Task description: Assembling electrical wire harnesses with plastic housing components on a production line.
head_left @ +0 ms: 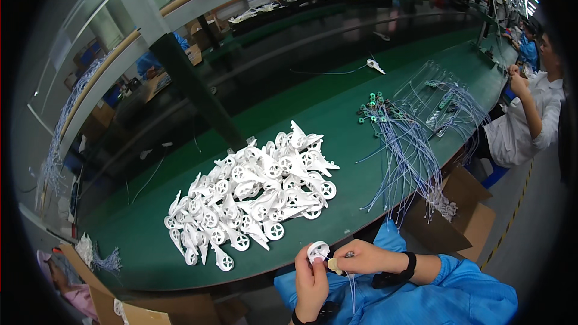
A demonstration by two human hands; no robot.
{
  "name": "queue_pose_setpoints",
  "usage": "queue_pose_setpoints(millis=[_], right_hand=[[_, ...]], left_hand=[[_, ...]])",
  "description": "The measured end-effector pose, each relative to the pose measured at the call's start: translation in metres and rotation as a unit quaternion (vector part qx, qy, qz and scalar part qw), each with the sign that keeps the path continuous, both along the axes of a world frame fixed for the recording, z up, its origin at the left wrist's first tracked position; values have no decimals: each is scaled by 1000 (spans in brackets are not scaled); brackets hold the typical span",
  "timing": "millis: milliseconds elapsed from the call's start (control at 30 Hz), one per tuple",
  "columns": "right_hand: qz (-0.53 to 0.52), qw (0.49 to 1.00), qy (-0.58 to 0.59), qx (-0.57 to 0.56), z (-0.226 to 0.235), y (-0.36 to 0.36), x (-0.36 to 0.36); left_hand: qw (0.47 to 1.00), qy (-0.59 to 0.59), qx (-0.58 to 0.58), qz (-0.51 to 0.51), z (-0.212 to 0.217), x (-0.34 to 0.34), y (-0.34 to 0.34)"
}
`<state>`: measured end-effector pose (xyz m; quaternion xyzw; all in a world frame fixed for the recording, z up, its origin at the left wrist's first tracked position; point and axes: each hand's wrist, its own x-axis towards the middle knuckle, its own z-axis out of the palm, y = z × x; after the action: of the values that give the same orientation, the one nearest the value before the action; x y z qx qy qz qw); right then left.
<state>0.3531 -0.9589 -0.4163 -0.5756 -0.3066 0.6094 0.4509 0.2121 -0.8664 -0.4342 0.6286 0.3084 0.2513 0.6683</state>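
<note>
Hands at the near edge of the green bench (pixel 337 114): left hand (pixel 311 277) gripped a white plastic wheel part (pixel 318 250), right hand (pixel 361 257) pinched a thin wire (pixel 351 286) beside it; steady alignment seemed advisable, pile of parts (pixel 253 195) just beyond.

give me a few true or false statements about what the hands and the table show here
1. The left hand holds a white plastic wheel-shaped part. True.
2. The pile of white parts lies on a red table. False: the table is green.
3. The right hand rests flat on the table. False: it is raised in front of the person, pinching something small against the white part.
4. A bundle of pale wires lies to the right of the pile. True.
5. The cardboard box sits on top of the table. False: it stands below the table's edge, on the right.
</note>
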Motion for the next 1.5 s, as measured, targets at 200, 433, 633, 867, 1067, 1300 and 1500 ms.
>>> queue_pose_setpoints(millis=[200,433,633,867,1067,1300,1500], right_hand=[[9,1000,15,-7,18,13,-8],[-135,958,147,206,33,5,-18],[-113,932,155,307,27,4,-26],[-62,952,117,276,7,-2,-35],[-149,886,-268,347,-3,-16,-10],[-182,860,-410,241,2,-33,-3],[-216,937,-156,228,-13,-29,-21]], left_hand=[[995,-47,83,7,-24,-13,5],[972,-11,13,236,2,-80,1],[937,52,126,322,-16,-119,-17],[994,32,20,98,-21,-84,-32],[962,-82,-259,-25,-28,-25,-35],[977,-52,-203,-40,-3,8,-38],[988,-64,-132,-54,2,15,-42]])
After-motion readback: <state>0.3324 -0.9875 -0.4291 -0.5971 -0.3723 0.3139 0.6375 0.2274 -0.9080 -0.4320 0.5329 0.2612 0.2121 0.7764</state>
